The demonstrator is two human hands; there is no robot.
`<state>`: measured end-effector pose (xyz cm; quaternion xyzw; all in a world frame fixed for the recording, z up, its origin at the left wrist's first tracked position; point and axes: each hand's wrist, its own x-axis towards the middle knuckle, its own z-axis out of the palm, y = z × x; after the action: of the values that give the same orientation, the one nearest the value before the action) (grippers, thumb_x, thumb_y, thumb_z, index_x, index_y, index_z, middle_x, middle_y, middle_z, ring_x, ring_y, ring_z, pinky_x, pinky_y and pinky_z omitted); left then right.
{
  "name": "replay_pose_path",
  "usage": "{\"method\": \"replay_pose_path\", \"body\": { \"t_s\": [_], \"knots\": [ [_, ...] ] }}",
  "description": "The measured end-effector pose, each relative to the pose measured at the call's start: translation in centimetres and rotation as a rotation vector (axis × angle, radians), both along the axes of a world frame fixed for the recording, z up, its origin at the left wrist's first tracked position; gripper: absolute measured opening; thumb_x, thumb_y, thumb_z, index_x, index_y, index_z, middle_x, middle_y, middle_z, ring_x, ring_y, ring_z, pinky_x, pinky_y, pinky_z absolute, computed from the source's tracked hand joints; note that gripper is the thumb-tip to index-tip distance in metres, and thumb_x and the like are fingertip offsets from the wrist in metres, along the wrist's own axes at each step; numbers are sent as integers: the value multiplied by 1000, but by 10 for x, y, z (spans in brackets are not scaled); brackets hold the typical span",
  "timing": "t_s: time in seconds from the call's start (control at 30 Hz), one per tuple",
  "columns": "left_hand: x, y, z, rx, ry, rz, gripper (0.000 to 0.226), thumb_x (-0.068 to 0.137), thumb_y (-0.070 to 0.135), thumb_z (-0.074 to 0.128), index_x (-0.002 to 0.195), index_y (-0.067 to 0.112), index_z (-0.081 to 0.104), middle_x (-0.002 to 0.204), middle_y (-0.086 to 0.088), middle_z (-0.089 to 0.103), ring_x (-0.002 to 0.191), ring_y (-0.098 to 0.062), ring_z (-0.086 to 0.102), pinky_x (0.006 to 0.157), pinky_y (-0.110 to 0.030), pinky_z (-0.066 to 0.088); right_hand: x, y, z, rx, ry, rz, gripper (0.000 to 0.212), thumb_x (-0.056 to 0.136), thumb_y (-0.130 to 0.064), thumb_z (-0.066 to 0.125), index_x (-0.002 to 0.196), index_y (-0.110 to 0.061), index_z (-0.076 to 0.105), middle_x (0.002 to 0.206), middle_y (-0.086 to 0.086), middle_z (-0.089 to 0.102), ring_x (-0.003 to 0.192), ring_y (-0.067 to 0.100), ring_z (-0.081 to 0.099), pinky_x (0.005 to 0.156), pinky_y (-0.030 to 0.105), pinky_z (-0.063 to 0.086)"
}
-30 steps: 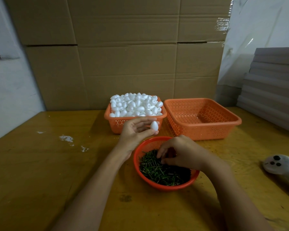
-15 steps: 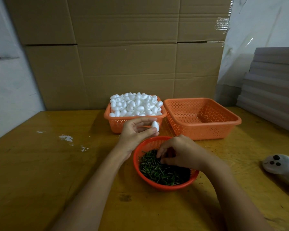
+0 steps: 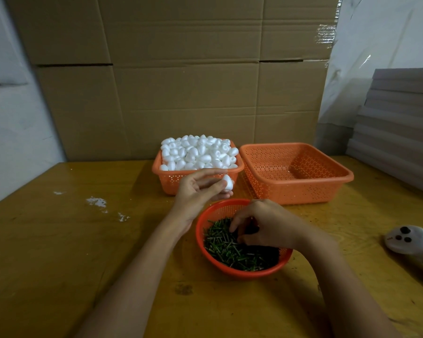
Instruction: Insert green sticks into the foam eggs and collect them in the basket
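One foam egg [image 3: 227, 182] pinched between thumb and fingertips of my left hand [image 3: 195, 191], held in the air just in front of the egg basket [image 3: 171, 179]. That basket is heaped with white foam eggs [image 3: 198, 152]. My right hand [image 3: 266, 225] is down in the round orange bowl-basket [image 3: 242, 274], fingers curled among the green sticks [image 3: 227, 250]; cannot tell if one is gripped. Second square orange basket [image 3: 296, 191] sits right of the egg basket, just beside it. Yellow worktop [image 3: 59, 240]; white handheld device [image 3: 410, 240] at far right; cardboard [image 3: 181, 93] behind.
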<state>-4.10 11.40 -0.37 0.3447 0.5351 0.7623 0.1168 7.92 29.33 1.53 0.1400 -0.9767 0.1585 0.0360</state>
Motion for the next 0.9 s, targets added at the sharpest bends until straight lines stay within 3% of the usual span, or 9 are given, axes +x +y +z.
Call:
{"method": "replay_pose_path", "body": {
  "t_s": [0.17, 0.47, 0.7, 0.9],
  "knots": [
    [1, 0, 1, -5, -12, 27, 28, 86, 21, 83, 111, 11, 77, 102, -27, 77, 91, -39, 78, 83, -36, 65, 0, 0, -1, -55, 28, 1, 23, 88, -21, 80, 106, -34, 77, 96, -23, 76, 96, -11, 66, 87, 12, 50],
    [5, -1, 4, 2, -27, 50, 21, 82, 23, 84, 98, 14, 76, 96, -27, 77, 85, -36, 79, 76, -32, 65, -2, -1, 0, -139, 220, -14, 25, 94, -31, 75, 119, -34, 71, 98, -18, 70, 90, -2, 66, 80, 21, 51],
    [6, -1, 5, 11, -49, 66, 22, 80, 23, 84, 95, 13, 72, 94, -25, 77, 82, -33, 79, 75, -33, 65, 0, -1, 2, -245, 262, -5, 10, 96, -30, 74, 104, -31, 68, 85, -12, 71, 69, 6, 70, 68, 20, 50],
    [5, -1, 5, 15, -64, 69, 27, 81, 23, 84, 99, 9, 70, 96, -26, 77, 84, -33, 78, 76, -33, 65, 1, -3, 4, -304, 296, -8, 9, 96, -31, 73, 103, -27, 72, 81, -14, 72, 72, 8, 70, 68, 22, 53]
  ]
}}
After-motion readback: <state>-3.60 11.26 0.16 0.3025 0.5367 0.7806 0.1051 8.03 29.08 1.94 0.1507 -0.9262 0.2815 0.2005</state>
